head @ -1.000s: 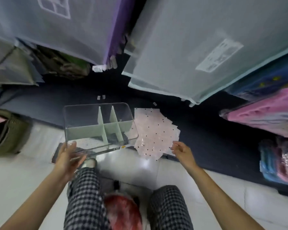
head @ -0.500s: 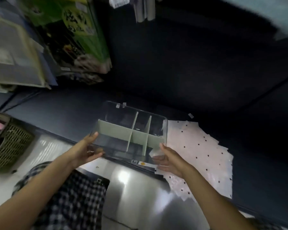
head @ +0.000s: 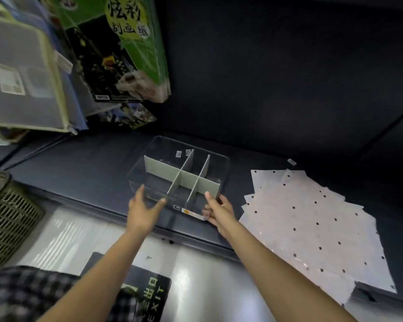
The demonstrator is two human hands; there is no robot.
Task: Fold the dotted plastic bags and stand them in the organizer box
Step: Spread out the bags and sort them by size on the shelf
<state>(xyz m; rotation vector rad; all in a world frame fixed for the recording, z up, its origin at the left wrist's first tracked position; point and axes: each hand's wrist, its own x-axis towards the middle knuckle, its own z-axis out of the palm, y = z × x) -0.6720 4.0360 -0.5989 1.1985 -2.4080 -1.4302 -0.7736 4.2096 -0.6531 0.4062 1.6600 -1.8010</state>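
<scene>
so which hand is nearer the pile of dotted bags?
Right. The right hand is at the organizer box's near right corner, just beside the dotted bags. The left hand is at the box's near left side, farther away.

Single head-worn view, looking forward and down, close over shelf (head: 84, 173)

clear box (head: 163, 156) with pale green dividers (head: 184, 176), pink bags (head: 312, 219) with black dots, dark navy shelf (head: 84, 173), olive basket (head: 7, 219).

A shop aisle: packaged goods (head: 130, 49) hang above a dark display shelf (head: 84, 173), beside a shopping basket (head: 7, 217).
</scene>
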